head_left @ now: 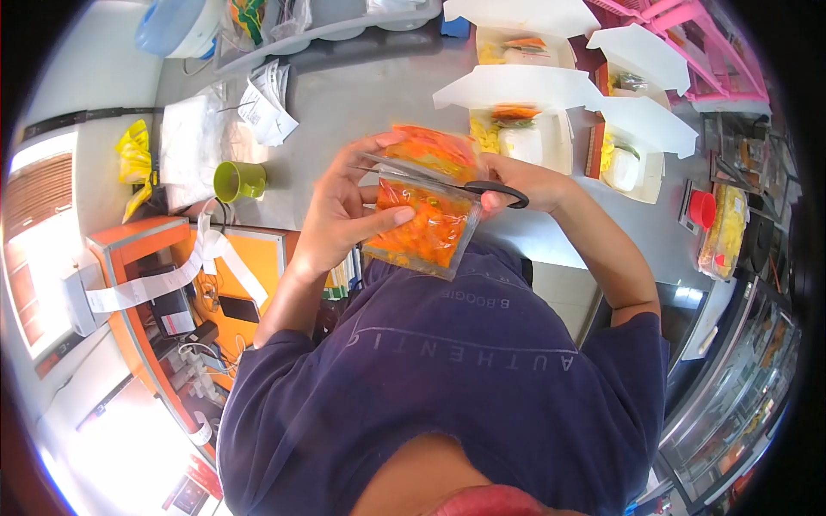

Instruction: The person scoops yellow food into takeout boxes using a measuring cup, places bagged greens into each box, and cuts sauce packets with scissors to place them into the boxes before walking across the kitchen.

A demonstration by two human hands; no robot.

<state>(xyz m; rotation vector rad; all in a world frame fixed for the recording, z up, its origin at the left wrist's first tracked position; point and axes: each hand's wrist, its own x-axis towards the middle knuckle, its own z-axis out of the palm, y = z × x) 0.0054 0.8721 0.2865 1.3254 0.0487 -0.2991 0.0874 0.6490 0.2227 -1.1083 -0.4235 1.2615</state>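
Note:
My left hand [342, 202] grips clear plastic sachets of orange food in front of my chest, its thumb pressed on the face of the lower sachet [426, 225]. Above that one is another orange-filled sachet [439, 148], slightly blurred. My right hand [527, 181] is closed around the black handle of a pair of scissors [499, 190]. Their blades point left and lie across the band between the two sachets. Whether the plastic there is cut, I cannot tell.
On the metal counter [344, 95], several open white food boxes [557, 148] hold rice and yellow food. A green mug [239, 181], receipts [268, 103] and plastic bags [194, 142] stand to the left. A pink rack [701, 52] and red lid [701, 208] are right.

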